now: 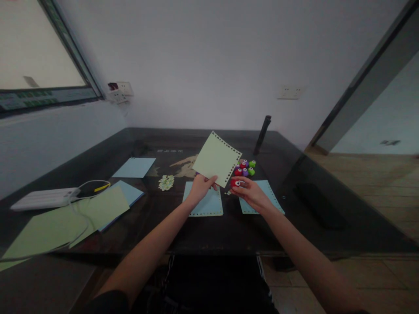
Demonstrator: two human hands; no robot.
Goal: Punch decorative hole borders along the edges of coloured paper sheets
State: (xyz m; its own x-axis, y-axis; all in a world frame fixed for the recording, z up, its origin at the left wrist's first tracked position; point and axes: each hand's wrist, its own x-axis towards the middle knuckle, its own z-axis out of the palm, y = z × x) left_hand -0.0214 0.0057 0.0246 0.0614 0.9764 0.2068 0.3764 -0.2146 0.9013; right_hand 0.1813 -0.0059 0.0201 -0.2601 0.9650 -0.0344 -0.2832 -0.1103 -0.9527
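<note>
My left hand [203, 186] pinches the lower corner of a pale green sheet [216, 158] with punched holes along its edges, held tilted above the table. To its right, my right hand [246, 190] grips a small red punch with a cartoon eye [235, 183], close to the sheet's lower right edge. Below my left hand lies a light blue sheet with holes [206, 204]; a second blue sheet [263, 196] is partly under my right hand. Several red, purple and green eyed pieces [245, 168] stand just behind. Tiny paper bits lie between my hands.
A pile of small paper cut-outs [166, 182] lies left of centre. Further left are a blue sheet [135, 167], green sheets [65, 222] and a white power strip [46, 198] with cables. A black upright object [262, 135] stands at the back, a dark flat item [319, 205] at right.
</note>
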